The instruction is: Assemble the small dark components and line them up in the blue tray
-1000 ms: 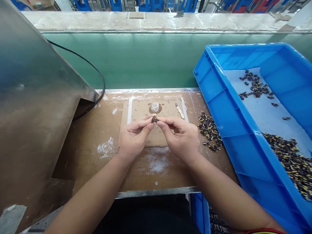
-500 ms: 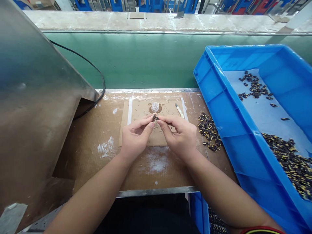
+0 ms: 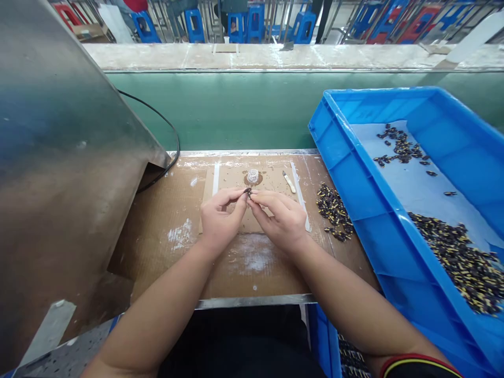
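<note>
Head: our left hand [image 3: 221, 218] and right hand [image 3: 282, 218], fingertips nearly closed, pinch a part [image 3: 248, 190] (likely light, stiff), best held by its ends.

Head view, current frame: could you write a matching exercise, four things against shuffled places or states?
1. Clear round container
2. Cream-handled knife
3. Blue plastic crate
4. Small dark piece

A. At the fingertips of both hands
B. Beside white tape
C. On a brown patch
D. Lined with a pale sheet

Pairs: 1-C, 2-B, 3-D, 4-A
</note>
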Demonstrator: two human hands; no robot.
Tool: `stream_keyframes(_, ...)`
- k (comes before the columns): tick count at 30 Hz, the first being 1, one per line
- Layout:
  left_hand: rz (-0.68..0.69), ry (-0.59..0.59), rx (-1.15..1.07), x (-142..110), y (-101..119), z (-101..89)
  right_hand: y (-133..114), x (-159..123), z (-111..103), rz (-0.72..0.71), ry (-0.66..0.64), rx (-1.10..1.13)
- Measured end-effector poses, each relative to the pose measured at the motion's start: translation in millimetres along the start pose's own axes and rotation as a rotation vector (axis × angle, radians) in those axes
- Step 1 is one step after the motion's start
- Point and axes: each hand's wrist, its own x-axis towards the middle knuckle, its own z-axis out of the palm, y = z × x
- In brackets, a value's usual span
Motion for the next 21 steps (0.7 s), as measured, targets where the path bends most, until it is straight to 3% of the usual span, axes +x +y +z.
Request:
stream_keyframes(4, 0.023, 0.016, -0.01, -0.9, 1.6, -1.0, -1.8, -1.0, 1.2, 0.051, 0.004, 0.009)
stream_keyframes(10, 0.154, 0.072, -0.086, -7.7, 4.9, 1.5, -13.6, 4.5, 2.3, 0.113, 0.135, 0.139)
stream_keyframes(13, 0.236, 0.02, -0.082, -14.5, 7.7, 4.6, -26.7, 3.3, -9.7, 0.196, 0.158, 0.194)
stream_keyframes(17, 0.322, -0.143, -0.028, -23.5, 15.4, 8.9, -52.5, -36.0, -53.6, 0.539, 0.244, 0.366)
stream_keyframes(21, 0.32, -0.114, 0.045, -22.4, 17.9, 14.4, -88.5, -122.8, -127.8, 0.884, 0.344, 0.372)
